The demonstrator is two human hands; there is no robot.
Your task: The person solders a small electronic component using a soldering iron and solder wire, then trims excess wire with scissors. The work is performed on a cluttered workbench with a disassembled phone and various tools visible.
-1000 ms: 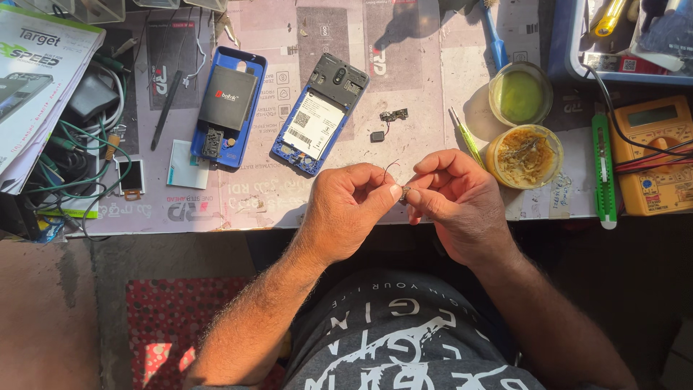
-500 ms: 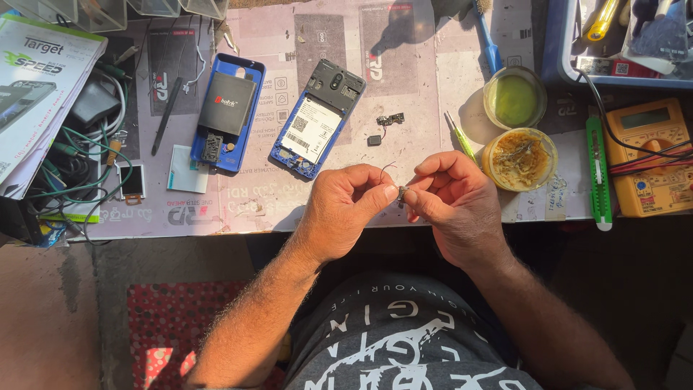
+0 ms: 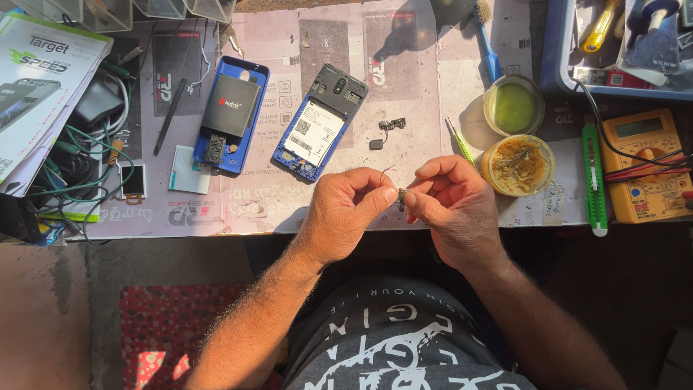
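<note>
left hand (image 3: 345, 209): I'm pinching one end of a small metal part (image 3: 401, 196), grip clamped on it
right hand (image 3: 449, 204): I'm pinching the other end, grip clamped too
part: sitting between my fingertips, over the counter (image 3: 433, 94) edge
nearby: two opened blue phones (image 3: 319, 123), small board (image 3: 392, 124), flux tin (image 3: 517, 165)

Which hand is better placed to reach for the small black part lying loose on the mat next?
Probably the right hand: the small black part lies slightly nearer the left hand, but that hand pinches the tiny wired piece.
</note>
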